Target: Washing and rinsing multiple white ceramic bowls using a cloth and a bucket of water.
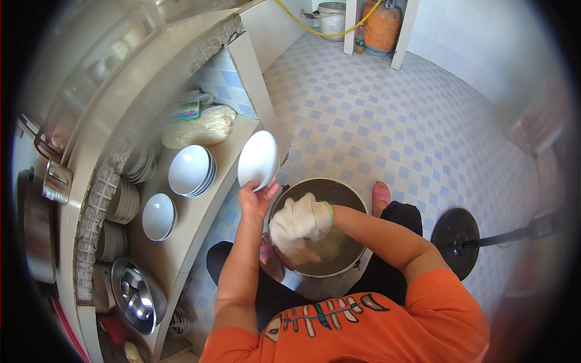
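My left hand (258, 198) holds a white bowl (258, 159) by its rim, tilted on its side, between the shelf and the pot. Over a large round metal pot (347, 267) of cloudy water, my right hand (303, 217) wears a pale glove and is bent down at the wrist; a wet pale cloth (290, 242) seems to hang from it into the water. The glove hides its fingers, and where glove and cloth part is hard to tell. On the shelf at left stand a stack of white bowls (189, 170) and a smaller stack (159, 217).
The tiled shelf (181, 254) also bears stacked plates (123, 202), a steel basin (138, 295) and a plastic-wrapped bundle (204, 127). A black round stand base (455, 244) is on the floor at right. Farther off are an orange gas cylinder (382, 27), a bucket (332, 20) and a yellow rope (313, 31).
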### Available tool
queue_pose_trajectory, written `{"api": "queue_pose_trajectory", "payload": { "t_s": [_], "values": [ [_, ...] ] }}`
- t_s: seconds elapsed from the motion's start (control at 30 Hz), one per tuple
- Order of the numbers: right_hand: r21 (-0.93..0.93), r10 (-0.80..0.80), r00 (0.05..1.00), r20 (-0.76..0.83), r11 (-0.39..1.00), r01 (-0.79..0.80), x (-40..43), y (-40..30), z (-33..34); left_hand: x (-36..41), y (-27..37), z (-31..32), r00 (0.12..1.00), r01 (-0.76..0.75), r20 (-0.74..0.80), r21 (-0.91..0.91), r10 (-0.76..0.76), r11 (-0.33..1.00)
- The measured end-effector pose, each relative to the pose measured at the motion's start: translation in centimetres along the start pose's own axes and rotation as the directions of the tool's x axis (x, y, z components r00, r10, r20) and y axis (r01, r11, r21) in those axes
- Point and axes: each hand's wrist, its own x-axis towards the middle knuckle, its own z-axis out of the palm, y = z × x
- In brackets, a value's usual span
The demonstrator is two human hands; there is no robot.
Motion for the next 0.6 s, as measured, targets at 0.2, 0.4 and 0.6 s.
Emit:
{"api": "queue_pose_trajectory", "payload": {
  "t_s": [0.2,0.4,0.6],
  "values": [
    [0.377,0.355,0.929,0.103,0.851,-0.366,-0.1,3.2,2.3,-3.1,-0.9,2.4,0.908,0.417,0.061,-0.029,-0.415,0.908],
    [0.476,0.524,0.852,-0.021,0.754,-0.452,-0.2,4.1,3.3,-2.0,-1.8,1.7,0.888,0.422,0.187,0.028,-0.419,0.906],
    [0.919,0.673,0.738,0.054,-0.322,0.226,-2.0,6.6,0.8,-1.0,-4.3,1.0,0.914,0.384,0.187,-0.11,-0.36,0.917]
  ]
}}
